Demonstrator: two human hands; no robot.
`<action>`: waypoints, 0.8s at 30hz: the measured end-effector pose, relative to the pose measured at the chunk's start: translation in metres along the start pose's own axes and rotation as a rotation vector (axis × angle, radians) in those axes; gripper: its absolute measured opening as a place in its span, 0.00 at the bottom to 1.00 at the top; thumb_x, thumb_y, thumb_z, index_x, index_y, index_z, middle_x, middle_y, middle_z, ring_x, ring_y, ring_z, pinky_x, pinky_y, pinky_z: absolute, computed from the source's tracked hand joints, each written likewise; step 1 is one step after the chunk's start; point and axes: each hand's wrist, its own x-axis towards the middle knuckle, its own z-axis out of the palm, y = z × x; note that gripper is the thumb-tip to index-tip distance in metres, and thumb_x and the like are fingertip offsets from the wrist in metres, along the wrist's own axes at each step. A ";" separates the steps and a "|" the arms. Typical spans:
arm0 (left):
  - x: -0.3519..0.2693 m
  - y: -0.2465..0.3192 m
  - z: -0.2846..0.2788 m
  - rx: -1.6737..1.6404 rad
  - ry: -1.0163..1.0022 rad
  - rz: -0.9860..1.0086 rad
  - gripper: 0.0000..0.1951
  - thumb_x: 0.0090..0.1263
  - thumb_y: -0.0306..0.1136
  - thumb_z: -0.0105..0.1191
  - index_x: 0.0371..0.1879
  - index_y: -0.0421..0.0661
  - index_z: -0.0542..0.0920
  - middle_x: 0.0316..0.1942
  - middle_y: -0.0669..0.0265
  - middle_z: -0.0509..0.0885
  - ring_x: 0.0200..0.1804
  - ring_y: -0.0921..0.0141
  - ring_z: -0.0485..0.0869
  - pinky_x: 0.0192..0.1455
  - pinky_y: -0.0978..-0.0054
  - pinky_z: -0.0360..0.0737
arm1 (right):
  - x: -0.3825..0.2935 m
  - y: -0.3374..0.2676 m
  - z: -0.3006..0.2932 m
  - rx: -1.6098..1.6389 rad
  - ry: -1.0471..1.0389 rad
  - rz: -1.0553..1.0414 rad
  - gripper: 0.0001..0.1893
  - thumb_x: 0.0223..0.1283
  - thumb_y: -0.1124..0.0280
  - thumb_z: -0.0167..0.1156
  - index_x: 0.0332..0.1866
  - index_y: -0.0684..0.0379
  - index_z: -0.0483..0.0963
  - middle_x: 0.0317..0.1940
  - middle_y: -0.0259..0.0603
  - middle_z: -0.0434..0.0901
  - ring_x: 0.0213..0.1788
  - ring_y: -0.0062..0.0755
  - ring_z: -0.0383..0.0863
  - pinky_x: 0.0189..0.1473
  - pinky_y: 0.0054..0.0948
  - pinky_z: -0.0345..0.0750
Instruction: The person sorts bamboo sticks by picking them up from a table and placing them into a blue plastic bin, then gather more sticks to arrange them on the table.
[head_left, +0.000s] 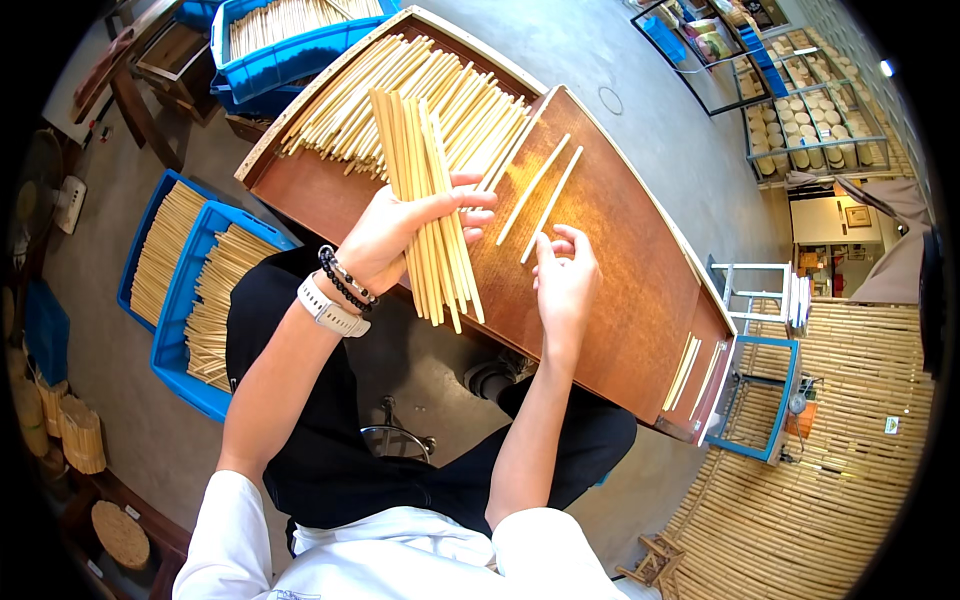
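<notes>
My left hand (386, 232) is wrapped around a bundle of slender wooden or bamboo sticks (431, 202), tilted and fanned a little at the lower end. The bundle is held above the near edge of a brown wooden table (600, 300). Two single sticks lie side by side on that surface, the left stick (532, 189) and the right stick (556, 196). Over the lower end of the right one, my right hand (566, 274) has its fingers half curled. Whether thumb and finger grip that stick or only touch it is unclear.
A large heap of sticks (465, 105) fills the rimmed left section of the table. Several more sticks (682, 371) lie at its right end. Blue crates of sticks (169, 360) stand on the floor at left, with another crate (300, 67) behind. A wheeled stool base (397, 435) shows below.
</notes>
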 end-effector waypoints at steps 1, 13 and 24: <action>0.000 0.000 0.000 -0.003 -0.002 -0.002 0.23 0.77 0.29 0.56 0.67 0.32 0.71 0.55 0.50 0.84 0.53 0.66 0.87 0.56 0.69 0.87 | -0.002 -0.001 -0.001 0.060 -0.022 -0.009 0.12 0.67 0.72 0.65 0.49 0.69 0.79 0.29 0.41 0.82 0.28 0.22 0.81 0.28 0.25 0.76; 0.002 -0.003 -0.002 -0.058 -0.080 -0.036 0.34 0.75 0.28 0.56 0.77 0.39 0.56 0.57 0.48 0.83 0.55 0.62 0.86 0.61 0.65 0.85 | -0.052 -0.047 -0.020 0.488 -0.592 0.177 0.08 0.67 0.76 0.66 0.47 0.66 0.80 0.30 0.30 0.82 0.27 0.10 0.74 0.27 0.14 0.69; 0.000 -0.005 0.002 -0.020 -0.091 -0.050 0.34 0.76 0.31 0.57 0.77 0.39 0.57 0.56 0.51 0.84 0.55 0.64 0.86 0.61 0.67 0.85 | -0.055 -0.039 -0.033 0.362 -0.661 0.105 0.07 0.64 0.79 0.66 0.44 0.69 0.81 0.31 0.32 0.83 0.33 0.13 0.78 0.37 0.17 0.77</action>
